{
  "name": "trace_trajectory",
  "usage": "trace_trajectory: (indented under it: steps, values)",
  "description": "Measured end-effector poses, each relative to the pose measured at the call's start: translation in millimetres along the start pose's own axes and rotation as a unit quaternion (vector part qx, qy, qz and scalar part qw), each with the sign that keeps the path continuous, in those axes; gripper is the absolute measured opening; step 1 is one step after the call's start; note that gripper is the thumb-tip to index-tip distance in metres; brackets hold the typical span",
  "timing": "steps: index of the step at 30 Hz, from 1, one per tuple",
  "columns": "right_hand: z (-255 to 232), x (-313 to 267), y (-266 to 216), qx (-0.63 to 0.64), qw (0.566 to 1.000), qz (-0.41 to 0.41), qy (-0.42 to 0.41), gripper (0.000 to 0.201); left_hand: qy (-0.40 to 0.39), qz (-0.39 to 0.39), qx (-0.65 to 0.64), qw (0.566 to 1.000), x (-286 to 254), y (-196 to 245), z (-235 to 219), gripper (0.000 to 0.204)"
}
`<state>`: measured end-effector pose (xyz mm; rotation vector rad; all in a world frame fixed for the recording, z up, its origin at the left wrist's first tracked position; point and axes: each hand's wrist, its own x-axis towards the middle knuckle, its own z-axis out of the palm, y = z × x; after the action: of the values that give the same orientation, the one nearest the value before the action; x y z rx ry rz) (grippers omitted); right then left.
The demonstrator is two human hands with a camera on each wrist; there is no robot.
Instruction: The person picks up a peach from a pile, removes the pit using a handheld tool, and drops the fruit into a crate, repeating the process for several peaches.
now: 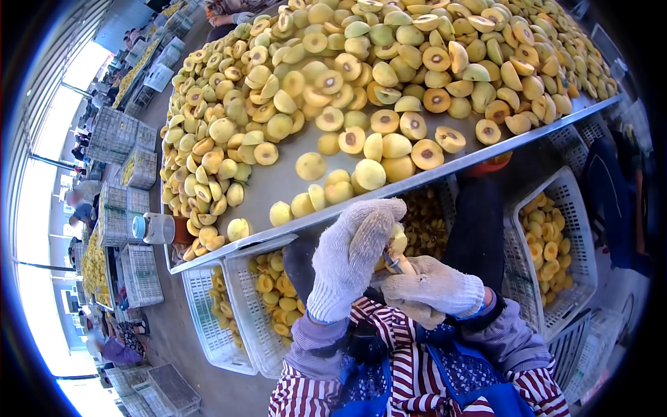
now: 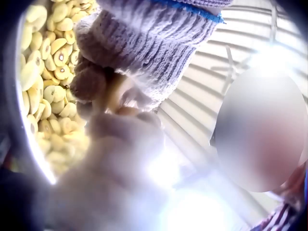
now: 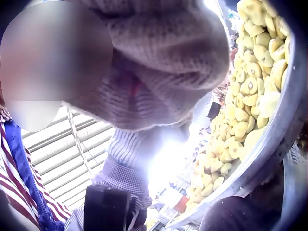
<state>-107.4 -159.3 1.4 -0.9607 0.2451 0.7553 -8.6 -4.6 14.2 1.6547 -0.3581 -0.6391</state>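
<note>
In the head view my left hand, in a white knitted glove, holds a yellow peach half near the table's front edge. My gloved right hand grips a small pitting tool by its pale handle, its short metal end right at the fruit. Both hands meet over the lap, above a container of dark yellow pieces. The left wrist view shows the left glove blurred and close, the right glove beyond it. In the right wrist view the right glove hides the fruit.
A metal-edged table bears a large heap of peach halves. White crates of pitted halves stand at left and right. A blue-lidded jar sits by the table's left corner. Other people and stacked crates fill the background.
</note>
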Motion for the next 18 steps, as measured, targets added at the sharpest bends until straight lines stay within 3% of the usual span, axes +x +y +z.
trace_trajectory:
  steps: [1,2,4,6,9,11,14,17,18]
  values:
    - [-1.1,1.2,2.5,0.025,1.000,0.003,-0.002,0.036,0.023,0.030,0.076,0.996,1.4,8.6,4.7,0.023]
    - [-2.9,2.6,5.3,0.050,0.999,0.003,-0.002,0.036,0.046,0.135,0.137,0.980,3.0,5.8,6.4,0.024]
    - [-8.4,0.9,12.4,0.052,0.997,-0.030,-0.043,0.037,0.094,0.333,0.248,0.905,5.2,-2.1,10.0,0.024]
    - [-7.5,0.5,14.3,0.104,0.993,-0.020,-0.045,0.038,0.095,0.311,0.305,0.895,3.5,2.8,14.1,0.025]
    - [-3.6,12.0,25.2,0.022,0.994,-0.079,0.071,0.038,0.083,0.268,0.365,0.888,4.0,4.3,17.0,0.025]
    - [0.5,1.3,12.5,0.026,0.996,-0.055,0.061,0.037,0.076,0.255,0.358,0.895,6.8,0.8,18.6,0.024]
    - [-8.9,-3.3,22.5,0.116,0.992,-0.040,-0.019,0.036,0.126,0.380,0.374,0.837,9.3,6.8,29.3,0.023]
    - [-9.8,-4.1,27.7,0.176,0.982,-0.033,-0.067,0.034,0.065,0.332,0.331,0.881,7.3,2.5,28.3,0.026]
    - [-8.0,-3.7,28.4,0.185,0.980,-0.029,-0.072,0.034,0.027,0.229,0.229,0.946,5.0,2.7,26.0,0.028]
